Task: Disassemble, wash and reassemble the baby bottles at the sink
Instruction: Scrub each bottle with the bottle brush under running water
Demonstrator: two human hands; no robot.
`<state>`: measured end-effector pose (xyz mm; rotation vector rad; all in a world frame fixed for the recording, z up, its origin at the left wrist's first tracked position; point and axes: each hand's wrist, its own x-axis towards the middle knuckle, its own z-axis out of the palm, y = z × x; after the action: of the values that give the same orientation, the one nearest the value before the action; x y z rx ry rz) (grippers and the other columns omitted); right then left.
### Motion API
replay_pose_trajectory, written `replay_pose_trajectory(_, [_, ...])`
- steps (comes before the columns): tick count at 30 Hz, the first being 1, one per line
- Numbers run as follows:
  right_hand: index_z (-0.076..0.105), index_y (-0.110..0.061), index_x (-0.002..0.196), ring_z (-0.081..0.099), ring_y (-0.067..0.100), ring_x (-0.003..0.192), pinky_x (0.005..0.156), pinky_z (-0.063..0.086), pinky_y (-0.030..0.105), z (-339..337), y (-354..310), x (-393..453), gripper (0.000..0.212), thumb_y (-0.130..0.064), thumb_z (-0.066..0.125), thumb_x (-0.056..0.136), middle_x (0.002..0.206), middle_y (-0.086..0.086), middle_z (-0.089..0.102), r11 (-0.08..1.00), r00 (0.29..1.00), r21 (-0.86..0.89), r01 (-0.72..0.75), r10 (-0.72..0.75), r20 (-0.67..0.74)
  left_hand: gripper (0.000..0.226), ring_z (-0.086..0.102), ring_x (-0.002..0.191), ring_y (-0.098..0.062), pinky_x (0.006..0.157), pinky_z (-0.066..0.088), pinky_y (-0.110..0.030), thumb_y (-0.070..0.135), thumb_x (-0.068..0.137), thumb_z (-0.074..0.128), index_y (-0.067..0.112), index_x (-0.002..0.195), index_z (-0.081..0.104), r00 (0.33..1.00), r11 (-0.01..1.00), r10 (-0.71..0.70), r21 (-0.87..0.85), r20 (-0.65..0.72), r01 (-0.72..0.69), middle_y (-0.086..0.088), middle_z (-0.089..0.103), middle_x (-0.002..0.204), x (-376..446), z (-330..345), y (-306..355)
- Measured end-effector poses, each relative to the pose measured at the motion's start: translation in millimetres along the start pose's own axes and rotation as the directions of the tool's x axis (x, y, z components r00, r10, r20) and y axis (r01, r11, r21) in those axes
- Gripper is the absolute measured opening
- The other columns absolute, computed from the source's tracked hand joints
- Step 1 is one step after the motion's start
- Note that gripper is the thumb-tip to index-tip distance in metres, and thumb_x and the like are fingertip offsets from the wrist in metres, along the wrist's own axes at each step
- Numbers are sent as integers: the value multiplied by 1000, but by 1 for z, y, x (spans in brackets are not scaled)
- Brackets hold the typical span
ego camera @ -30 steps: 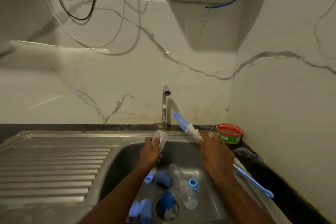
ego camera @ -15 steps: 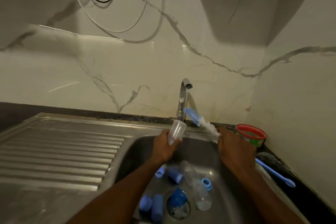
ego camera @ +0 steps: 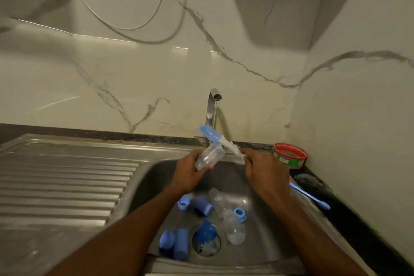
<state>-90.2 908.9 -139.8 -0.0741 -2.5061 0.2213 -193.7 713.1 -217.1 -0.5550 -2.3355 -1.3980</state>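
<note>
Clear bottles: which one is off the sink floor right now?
The clear bottle gripped in the left hand under the tap; the other two lie in the basin.

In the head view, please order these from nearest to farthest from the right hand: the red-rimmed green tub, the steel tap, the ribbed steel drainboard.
From the right hand:
1. Red-rimmed green tub, just to its right on the counter.
2. Steel tap, behind it and to the left, at the wall.
3. Ribbed steel drainboard, far left, beyond the basin.

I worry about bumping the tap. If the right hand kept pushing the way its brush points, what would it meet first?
Probably the tap: the brush in the right hand already overlaps its base, though depth is unclear.
</note>
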Motion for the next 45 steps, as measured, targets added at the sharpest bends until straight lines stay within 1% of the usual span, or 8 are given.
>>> replay_pose_trajectory(8, [58,-47,134,68,17,99,82,58,40,6,-1,0,38,-31,54,100,110,-6,74,1000,999,4,-26,25,43,46,64,106,-10,94,52,-30,35,86,78,21,127,61,998,998,-27,-56,-62,23,5,67,117,6,1,-10])
replay_pose_trajectory(14, [58,-28,116,63,14,79,67,53,31,8,-1,5,17,-34,55,100,96,-2,69,994,990,-17,-104,105,96,49,62,102,-7,80,46,-14,35,86,80,22,129,59,998,997,-63,-52,-17,62,8,66,115,6,-2,-6])
replay_pose_trajectory(18, [63,-20,106,61,13,79,69,51,29,8,2,8,19,-35,61,96,93,-1,66,991,978,-11,-135,135,156,50,64,106,-12,87,50,-22,33,85,80,18,128,61,997,998,-59,-11,-51,59,-2,70,123,8,1,-5])
replay_pose_trajectory(23, [65,-34,122,64,14,95,76,54,31,3,13,7,25,-30,55,100,111,-4,71,997,986,-67,-47,57,154,41,63,105,-11,91,52,-30,34,88,77,23,124,61,979,990,-129,28,-158,135,0,69,120,11,-8,-17])
replay_pose_trajectory(27, [61,-42,133,65,16,105,69,47,29,-2,7,3,33,-33,53,101,120,-7,71,990,997,-142,-20,31,78,48,62,104,-7,87,47,-17,33,85,81,23,127,62,999,999,-29,35,-20,29,2,69,121,10,-5,-13])
replay_pose_trajectory(34, [62,-42,130,67,18,85,70,59,36,-14,0,1,30,-38,55,101,99,-4,72,972,999,-233,-30,18,-49,49,61,105,-9,91,51,-28,33,85,80,20,129,63,975,992,-106,44,-195,116,2,68,119,14,-12,-16])
replay_pose_trajectory(40, [61,-44,132,66,16,85,71,59,35,-13,-4,2,31,-37,55,102,101,-5,73,980,1000,-197,-3,2,-5,54,62,109,-10,96,54,-32,32,84,81,21,134,61,995,995,93,48,-31,-91,-1,68,125,10,-13,-3])
replay_pose_trajectory(45, [66,-43,127,66,14,83,70,59,36,-14,2,0,29,-34,59,100,97,-8,74,993,1000,-118,6,-6,1,53,65,106,-9,92,56,-30,38,85,80,22,132,62,985,1000,-11,13,-174,13,2,70,122,12,-13,-7])
